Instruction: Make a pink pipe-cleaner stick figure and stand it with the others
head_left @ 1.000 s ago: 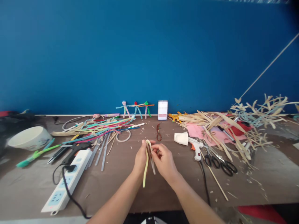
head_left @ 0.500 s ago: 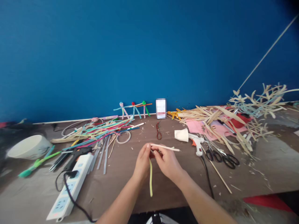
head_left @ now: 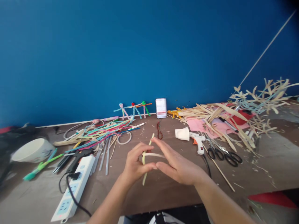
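Note:
My left hand is curled around a thin yellow-green pipe cleaner, which stands tilted with its top end above the fingers. A whitish pipe cleaner crosses it and bows over to the palm side of my right hand. The right hand's fingers and thumb are stretched out and apart, the index tip near the yellow-green top end. Both thumb tips meet or nearly meet below the whitish strip. Where exactly the left fingers pinch is partly hidden.
At left lie colourful pipe cleaners, a white bowl, a black glue gun and a power strip. Right are a white glue gun, scissors and pale strips. Small figures and a phone-like screen stand behind.
My hands have opened out from a close pinch. The whitish pipe cleaner now bends between them, and the yellow-green one sticks up above the left fingers instead of only hanging down.

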Available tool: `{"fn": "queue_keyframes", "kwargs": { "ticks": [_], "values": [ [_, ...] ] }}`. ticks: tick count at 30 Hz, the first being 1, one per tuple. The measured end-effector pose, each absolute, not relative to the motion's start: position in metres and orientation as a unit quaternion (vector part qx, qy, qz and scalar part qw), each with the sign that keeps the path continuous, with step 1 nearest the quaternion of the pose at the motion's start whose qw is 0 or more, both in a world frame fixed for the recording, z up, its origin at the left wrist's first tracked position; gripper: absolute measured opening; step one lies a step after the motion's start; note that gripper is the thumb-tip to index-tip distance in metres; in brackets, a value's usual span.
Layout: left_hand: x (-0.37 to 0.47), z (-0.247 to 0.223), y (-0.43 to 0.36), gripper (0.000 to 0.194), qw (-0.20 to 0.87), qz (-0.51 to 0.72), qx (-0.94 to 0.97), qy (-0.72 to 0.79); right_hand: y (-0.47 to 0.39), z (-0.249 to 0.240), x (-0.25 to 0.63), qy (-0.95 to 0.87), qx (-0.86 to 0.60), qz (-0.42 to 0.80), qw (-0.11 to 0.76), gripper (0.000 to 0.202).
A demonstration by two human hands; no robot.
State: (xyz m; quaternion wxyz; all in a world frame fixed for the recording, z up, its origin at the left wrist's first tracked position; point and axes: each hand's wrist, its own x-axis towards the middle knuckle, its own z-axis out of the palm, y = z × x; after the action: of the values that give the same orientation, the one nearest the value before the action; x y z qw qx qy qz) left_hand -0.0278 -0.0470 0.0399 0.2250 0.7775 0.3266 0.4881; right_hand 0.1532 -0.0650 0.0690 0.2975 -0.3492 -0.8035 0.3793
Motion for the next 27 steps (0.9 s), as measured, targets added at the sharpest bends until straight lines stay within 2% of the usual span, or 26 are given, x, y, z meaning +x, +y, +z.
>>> {"fn": "queue_keyframes", "kwargs": {
  "ticks": [6, 11, 13, 18, 21, 27],
  "values": [
    [-0.026, 0.033, -0.054, 0.056, 0.238, 0.448, 0.82, 0.264, -0.063, 0.064, 0.161, -0.813, -0.291, 0.42, 0.278, 0.092],
    [-0.02, 0.037, -0.057, 0.059, 0.241, 0.427, 0.833, 0.256, -0.059, 0.057, 0.164, -0.806, -0.258, 0.468, 0.254, 0.093],
    [-0.016, 0.037, -0.057, 0.055, 0.244, 0.438, 0.824, 0.263, -0.06, 0.049, 0.158, -0.801, -0.272, 0.466, 0.26, 0.095],
    [-0.006, 0.035, -0.056, 0.023, 0.258, 0.48, 0.78, 0.307, -0.062, 0.026, 0.133, -0.779, -0.316, 0.442, 0.313, 0.107],
    [-0.004, 0.036, -0.055, 0.014, 0.26, 0.473, 0.772, 0.335, -0.06, 0.017, 0.124, -0.787, -0.327, 0.401, 0.337, 0.091],
    [0.002, 0.04, -0.057, 0.007, 0.276, 0.482, 0.763, 0.33, -0.055, 0.012, 0.114, -0.768, -0.348, 0.358, 0.401, 0.045]
  ]
}}
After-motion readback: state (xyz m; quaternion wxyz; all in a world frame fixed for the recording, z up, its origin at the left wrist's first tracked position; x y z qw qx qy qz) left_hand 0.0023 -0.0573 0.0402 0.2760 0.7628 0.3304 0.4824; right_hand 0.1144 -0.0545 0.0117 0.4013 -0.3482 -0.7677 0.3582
